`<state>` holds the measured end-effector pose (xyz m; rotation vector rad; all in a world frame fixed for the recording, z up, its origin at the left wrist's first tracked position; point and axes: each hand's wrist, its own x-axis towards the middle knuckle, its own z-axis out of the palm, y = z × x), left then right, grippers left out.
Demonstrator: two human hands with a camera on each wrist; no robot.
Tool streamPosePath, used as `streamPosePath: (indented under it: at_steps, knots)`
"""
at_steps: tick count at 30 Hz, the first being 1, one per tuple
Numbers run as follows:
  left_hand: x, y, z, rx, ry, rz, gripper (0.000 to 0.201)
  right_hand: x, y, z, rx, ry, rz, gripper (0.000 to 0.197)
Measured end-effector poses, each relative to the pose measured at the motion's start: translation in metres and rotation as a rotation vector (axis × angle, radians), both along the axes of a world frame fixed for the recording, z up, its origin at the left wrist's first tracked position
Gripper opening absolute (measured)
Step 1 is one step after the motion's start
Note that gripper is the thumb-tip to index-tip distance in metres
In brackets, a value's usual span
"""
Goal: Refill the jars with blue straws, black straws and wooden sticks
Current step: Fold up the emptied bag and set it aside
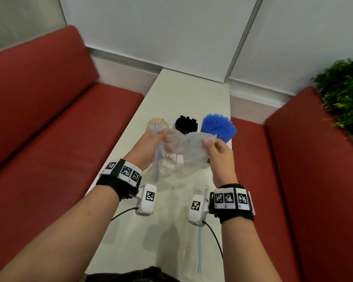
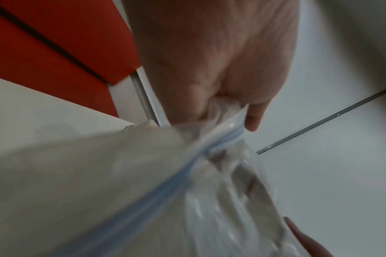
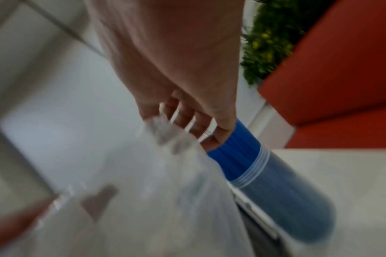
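Both hands pinch an empty zip bag (image 1: 179, 153) above the table (image 1: 171, 231), left hand (image 1: 149, 147) and right hand (image 1: 218, 153) crumpling it, likely because the three jars behind already stand full: wooden sticks (image 1: 158, 121), black straws (image 1: 186, 124), blue straws (image 1: 218, 127)

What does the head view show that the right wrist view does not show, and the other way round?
Only the head view shows the wooden sticks, the black straws, the left hand and a second bag lying flat on the table. Only the right wrist view shows the jar wall around the blue straws. Both show the right hand holding the clear bag.
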<state>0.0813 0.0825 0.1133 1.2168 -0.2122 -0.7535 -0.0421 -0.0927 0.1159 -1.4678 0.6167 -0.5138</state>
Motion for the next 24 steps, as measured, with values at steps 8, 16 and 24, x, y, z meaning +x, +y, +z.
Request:
streamPosePath:
  at_steps: [8, 16, 24]
  knots:
    - [0.042, 0.03, 0.005, 0.122, -0.255, 0.224, 0.005, -0.004, -0.016, -0.008, -0.075, -0.246, -0.229, 0.036]
    - [0.059, 0.054, 0.018, 0.1, -0.127, -0.107, 0.03, -0.015, -0.034, -0.003, -0.065, -0.341, -0.389, 0.038]
    - [0.048, 0.02, 0.006, 0.071, -0.206, 0.134, 0.032, -0.015, -0.042, 0.002, -0.077, -0.304, -0.454, 0.017]
